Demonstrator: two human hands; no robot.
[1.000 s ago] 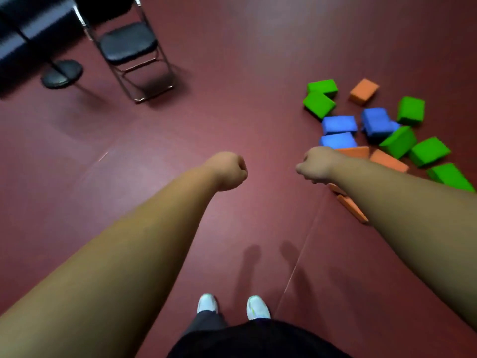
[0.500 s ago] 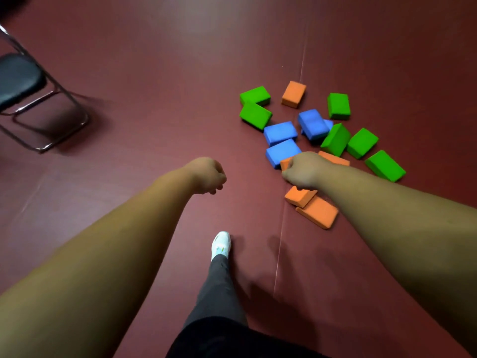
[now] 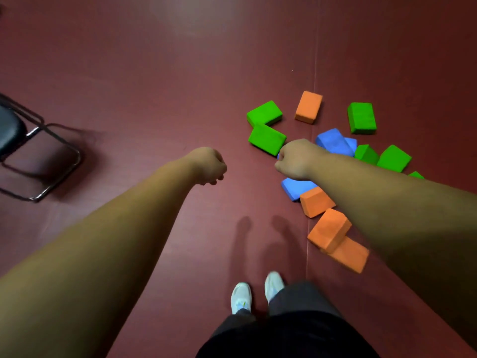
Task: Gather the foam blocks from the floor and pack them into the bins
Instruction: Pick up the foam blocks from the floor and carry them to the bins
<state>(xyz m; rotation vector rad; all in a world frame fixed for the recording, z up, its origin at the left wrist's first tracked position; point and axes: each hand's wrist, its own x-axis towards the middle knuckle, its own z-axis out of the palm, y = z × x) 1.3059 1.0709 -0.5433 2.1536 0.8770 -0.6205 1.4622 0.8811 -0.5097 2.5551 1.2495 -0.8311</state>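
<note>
Evidently barely begun: foam blocks (image 3: 267,139) lie scattered on the floor (image 3: 154,73), no bin in view, left hand (image 3: 206,165) and right hand (image 3: 296,158) both curled into fists, holding nothing.

The floor (image 3: 154,73) is showing a plain dark red all over. The green blocks (image 3: 267,139), orange blocks (image 3: 308,107) and blue blocks (image 3: 334,142) are each showing one flat, bright colour. The chair (image 3: 10,130) is showing a black seat and a dark metal frame. The shoes (image 3: 241,297) are looking white, the trousers (image 3: 296,332) black.
</note>
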